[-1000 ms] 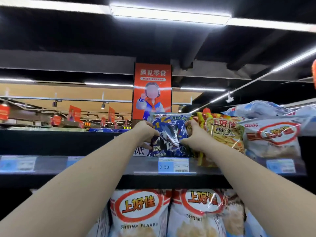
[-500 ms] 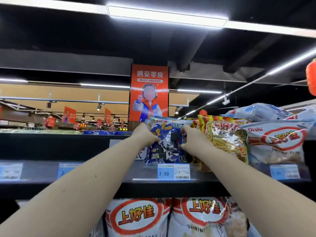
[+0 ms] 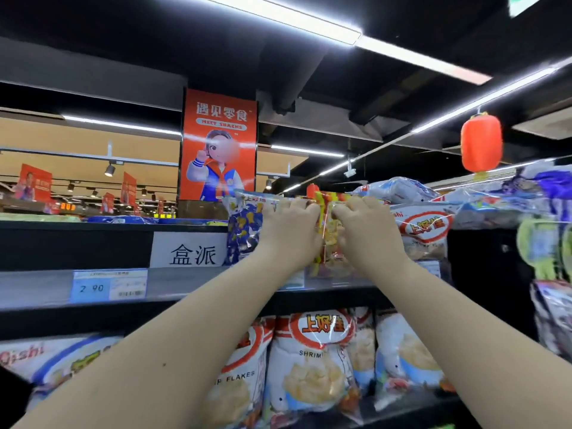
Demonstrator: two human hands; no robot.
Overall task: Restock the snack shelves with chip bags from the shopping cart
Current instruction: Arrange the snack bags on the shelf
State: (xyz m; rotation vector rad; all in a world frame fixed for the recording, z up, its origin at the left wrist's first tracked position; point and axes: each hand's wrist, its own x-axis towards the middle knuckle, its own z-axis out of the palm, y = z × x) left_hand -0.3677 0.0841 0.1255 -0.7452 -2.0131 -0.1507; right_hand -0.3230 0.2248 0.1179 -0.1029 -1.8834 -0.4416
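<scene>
Both my arms reach up to the top shelf (image 3: 185,281). My left hand (image 3: 289,226) and my right hand (image 3: 365,227) both grip the top of a yellow-red prawn cracker bag (image 3: 329,243) standing on that shelf. A blue snack bag (image 3: 243,230) stands upright just left of my left hand, free of both hands. White shrimp-flake bags (image 3: 425,233) stand to the right of my right hand, with more bags piled on top.
The lower shelf holds several white shrimp-flake bags (image 3: 312,366). A white sign (image 3: 188,253) stands left of the blue bag; the top shelf left of it holds no bags. Hanging snack packs (image 3: 544,252) fill the right edge. A red lantern (image 3: 481,142) hangs above.
Both hands let go of the blue bag, which stays standing on the shelf, and moved right onto the yellow-red prawn cracker bag. The view swung to the right.
</scene>
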